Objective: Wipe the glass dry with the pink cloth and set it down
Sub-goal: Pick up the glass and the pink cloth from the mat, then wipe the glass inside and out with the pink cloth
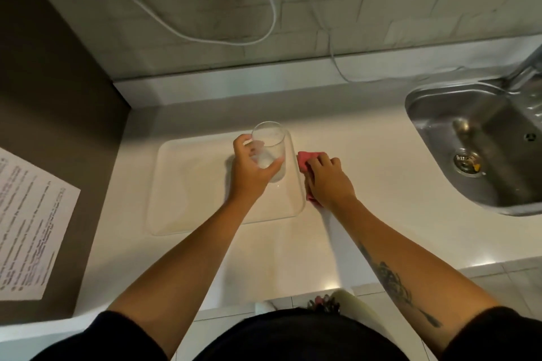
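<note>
Over the tray (181, 208): L hand (249, 176) grips glass (271, 149), held upright.
R hand (328, 179) closed on pink cloth (309, 158) beside tray. Wiping not begun, prob.; next, bring cloth to glass.

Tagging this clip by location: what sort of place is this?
Most likely a small kitchen: a steel sink with a tap, a white counter and a tiled wall.

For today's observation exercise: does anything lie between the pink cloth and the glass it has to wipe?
Nothing visible does. The left hand holds the glass upright over the white tray; the right hand presses the pink cloth on the counter just beside the tray's edge, with only open space between them.
</note>
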